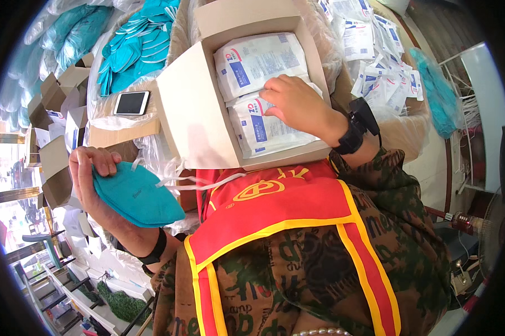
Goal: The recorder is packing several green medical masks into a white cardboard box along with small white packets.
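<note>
At the left, my left hand (90, 176) is closed on the edge of a folded teal face mask (140, 196), whose white ear loops stretch toward the box. My right hand (297, 106) lies over the white packets inside an open cardboard box (191, 112). Its thumb and fingers are apart, bent and touching the front packet (275, 140) near its upper edge. Behind that one, another white and blue packet (263, 61) lies on top of the far stack. Any packets beneath these two are hidden.
A white-framed phone (132, 103) lies left of the box. Behind it, a plastic-lined carton holds many teal masks (137, 50). Loose white packets (381, 56) fill another lined carton at the right. Opened small boxes (56, 117) stand at the far left, and a fan (493, 229) at the right.
</note>
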Demonstrator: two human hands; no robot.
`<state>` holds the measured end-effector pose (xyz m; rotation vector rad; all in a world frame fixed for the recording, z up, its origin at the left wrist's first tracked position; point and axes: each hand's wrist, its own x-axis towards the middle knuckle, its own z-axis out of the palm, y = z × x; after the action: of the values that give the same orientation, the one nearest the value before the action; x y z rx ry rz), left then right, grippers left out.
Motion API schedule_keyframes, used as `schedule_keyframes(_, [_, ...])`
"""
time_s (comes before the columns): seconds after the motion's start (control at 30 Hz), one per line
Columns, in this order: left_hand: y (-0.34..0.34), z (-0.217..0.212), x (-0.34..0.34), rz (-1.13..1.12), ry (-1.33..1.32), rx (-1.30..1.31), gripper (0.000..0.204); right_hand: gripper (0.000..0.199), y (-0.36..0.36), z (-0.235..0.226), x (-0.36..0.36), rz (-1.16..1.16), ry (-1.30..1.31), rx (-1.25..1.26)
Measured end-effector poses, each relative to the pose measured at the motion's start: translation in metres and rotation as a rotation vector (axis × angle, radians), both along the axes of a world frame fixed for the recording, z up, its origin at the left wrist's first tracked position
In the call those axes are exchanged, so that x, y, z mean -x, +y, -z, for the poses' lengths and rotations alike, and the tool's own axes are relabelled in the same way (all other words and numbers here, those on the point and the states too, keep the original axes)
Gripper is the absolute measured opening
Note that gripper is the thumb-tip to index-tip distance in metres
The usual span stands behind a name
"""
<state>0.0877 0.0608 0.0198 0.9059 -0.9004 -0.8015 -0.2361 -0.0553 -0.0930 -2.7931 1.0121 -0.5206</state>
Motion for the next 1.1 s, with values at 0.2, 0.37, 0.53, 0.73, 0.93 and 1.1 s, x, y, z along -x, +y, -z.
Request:
schedule_keyframes(0.2, [-0.013,0.032,0.025,0.120,-0.173,-0.214,0.008,0.030,0.017,-0.014,0.000,0.009,-0.100,-0.016])
schedule_keyframes(0.37, [-0.034,0.066,0.077,0.264,-0.498,-0.469,0.025,0.026,0.033,-0.038,0.002,-0.044,-0.210,-0.119])
schedule_keyframes(0.53, [-0.037,0.081,0.096,0.411,-0.648,-0.427,0.038,0.026,0.043,-0.051,0.016,-0.021,-0.300,-0.146])
schedule_keyframes(0.73, [-0.039,0.074,0.105,0.505,-0.672,-0.457,0.029,0.027,0.041,-0.049,0.017,-0.003,-0.381,-0.082])
schedule_keyframes(0.93, [-0.030,0.073,0.116,0.394,-0.579,-0.363,0.020,0.032,0.041,-0.053,0.014,0.030,-0.384,0.025])
schedule_keyframes(1.1, [-0.032,0.075,0.118,0.350,-0.446,-0.312,0.020,0.026,0.042,-0.062,0.012,0.017,-0.476,-0.100])
